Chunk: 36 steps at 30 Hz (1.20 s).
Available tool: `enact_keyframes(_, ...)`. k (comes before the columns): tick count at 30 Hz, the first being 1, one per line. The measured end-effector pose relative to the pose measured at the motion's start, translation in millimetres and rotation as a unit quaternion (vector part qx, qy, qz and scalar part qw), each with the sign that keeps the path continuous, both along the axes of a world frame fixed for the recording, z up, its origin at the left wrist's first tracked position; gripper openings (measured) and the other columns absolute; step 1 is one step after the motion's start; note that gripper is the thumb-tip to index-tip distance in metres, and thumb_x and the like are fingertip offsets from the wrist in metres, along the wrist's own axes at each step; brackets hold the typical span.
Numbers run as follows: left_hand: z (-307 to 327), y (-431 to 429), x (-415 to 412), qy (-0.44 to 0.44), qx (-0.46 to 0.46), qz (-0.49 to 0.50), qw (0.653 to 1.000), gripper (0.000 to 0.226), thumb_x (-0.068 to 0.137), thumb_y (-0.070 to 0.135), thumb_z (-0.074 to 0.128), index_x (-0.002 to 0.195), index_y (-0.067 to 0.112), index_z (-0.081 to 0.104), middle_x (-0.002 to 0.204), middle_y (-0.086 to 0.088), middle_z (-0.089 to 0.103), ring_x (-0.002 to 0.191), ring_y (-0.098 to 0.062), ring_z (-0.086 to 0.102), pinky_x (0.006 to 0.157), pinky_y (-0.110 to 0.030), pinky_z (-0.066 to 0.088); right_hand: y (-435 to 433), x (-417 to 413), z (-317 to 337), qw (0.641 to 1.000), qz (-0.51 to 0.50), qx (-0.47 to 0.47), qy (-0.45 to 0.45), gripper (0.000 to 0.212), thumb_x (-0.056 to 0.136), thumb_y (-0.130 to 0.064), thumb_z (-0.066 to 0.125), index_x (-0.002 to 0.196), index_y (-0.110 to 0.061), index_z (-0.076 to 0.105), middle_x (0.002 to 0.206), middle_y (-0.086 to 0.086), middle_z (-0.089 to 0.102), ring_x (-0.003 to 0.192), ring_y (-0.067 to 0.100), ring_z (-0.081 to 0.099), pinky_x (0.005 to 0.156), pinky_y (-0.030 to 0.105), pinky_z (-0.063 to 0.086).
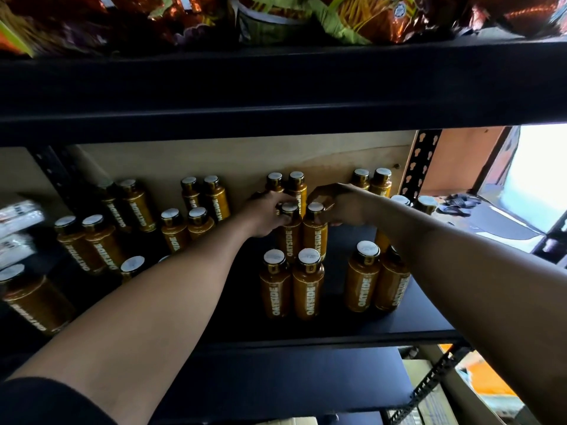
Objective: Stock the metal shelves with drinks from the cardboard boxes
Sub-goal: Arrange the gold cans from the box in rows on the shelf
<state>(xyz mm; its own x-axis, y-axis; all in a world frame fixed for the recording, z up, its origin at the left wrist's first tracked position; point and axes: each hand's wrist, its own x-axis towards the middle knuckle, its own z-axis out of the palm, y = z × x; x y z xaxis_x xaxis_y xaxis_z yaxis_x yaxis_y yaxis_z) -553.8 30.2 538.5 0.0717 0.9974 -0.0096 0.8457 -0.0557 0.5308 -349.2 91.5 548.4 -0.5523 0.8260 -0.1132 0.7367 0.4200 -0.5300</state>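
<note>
Gripping two upright bottles side by side on the shelf [352, 326], left hand [265, 214] clasping left bottle [290, 231], right hand [340, 207] clasping right bottle [315, 231]

Paired bottles [302, 283] in rows across the shelf [352, 329], front to back. Snack bags [362, 16] on the shelf above. Boxes [429, 397] down below right.

The scene is dim under the dark upper shelf [276, 96]; daylight enters from a blown-out white opening [540, 179] at the right edge, leaving the shelf's left end in deep shadow. White bottle caps [309, 257] catch the light; wide-angle distortion bends the shelf edges, and the packets [18, 222] at far left are blurred.
</note>
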Motion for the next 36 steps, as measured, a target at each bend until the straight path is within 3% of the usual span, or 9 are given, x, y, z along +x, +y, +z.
enact_keyframes(4, 2.9, -7.5, -8.8, 0.000, 0.009, -0.001, 1.000, 0.048, 0.100, 0.021, 0.062, 0.145, 0.031, 0.050, 0.147, -0.001, 0.052, 0.128, -0.023, 0.052, 0.084, -0.028, 0.039, -2.6, -11.9, 1.1, 1.000, 0.002, 0.005, -0.013, 0.034, 0.094, -0.020, 0.072, 0.116, -0.038, 0.053, 0.118, 0.011, 0.070, 0.100, 0.029, 0.071, 0.089, 0.048, 0.060)
enact_keyframes(9, 3.5, -11.8, -15.5, 0.007, 0.015, 0.002, 1.000, 0.047, 0.100, 0.020, 0.061, 0.145, 0.030, 0.050, 0.148, 0.000, 0.052, 0.131, -0.023, 0.050, 0.086, -0.029, 0.038, -2.5, -20.2, -1.8, 0.999, -0.012, -0.029, 0.026, 0.052, 0.093, -0.020, 0.074, 0.140, -0.029, 0.053, 0.125, 0.006, 0.066, 0.104, 0.022, 0.068, 0.087, 0.037, 0.062)
enact_keyframes(14, 2.5, -10.1, -19.1, 0.010, 0.011, 0.008, 1.000, 0.046, 0.101, 0.022, 0.060, 0.144, 0.033, 0.050, 0.151, -0.002, 0.048, 0.130, -0.023, 0.050, 0.084, -0.028, 0.038, -2.9, -20.0, -5.8, 0.999, -0.007, -0.005, 0.032, 0.058, 0.094, -0.022, 0.074, 0.145, -0.026, 0.047, 0.120, 0.001, 0.065, 0.089, 0.013, 0.067, 0.064, 0.020, 0.056)
enact_keyframes(20, 3.2, -11.2, -18.1, 0.018, 0.012, 0.006, 1.000, 0.048, 0.101, 0.021, 0.060, 0.146, 0.033, 0.048, 0.149, 0.000, 0.051, 0.127, -0.022, 0.053, 0.083, -0.029, 0.040, -4.1, -16.2, -9.3, 1.000, -0.003, 0.019, 0.021, 0.052, 0.093, -0.028, 0.075, 0.140, -0.027, 0.053, 0.120, 0.004, 0.069, 0.093, 0.022, 0.072, 0.088, 0.042, 0.062)
enact_keyframes(36, 4.6, -19.7, -17.6, 0.007, 0.016, 0.023, 1.000, 0.048, 0.100, 0.022, 0.061, 0.146, 0.032, 0.049, 0.151, 0.000, 0.048, 0.131, -0.022, 0.050, 0.084, -0.026, 0.038, -8.3, -19.2, -16.2, 0.998, -0.006, 0.048, 0.026, 0.055, 0.094, -0.029, 0.073, 0.144, -0.026, 0.050, 0.132, 0.004, 0.063, 0.103, 0.021, 0.066, 0.091, 0.041, 0.060)
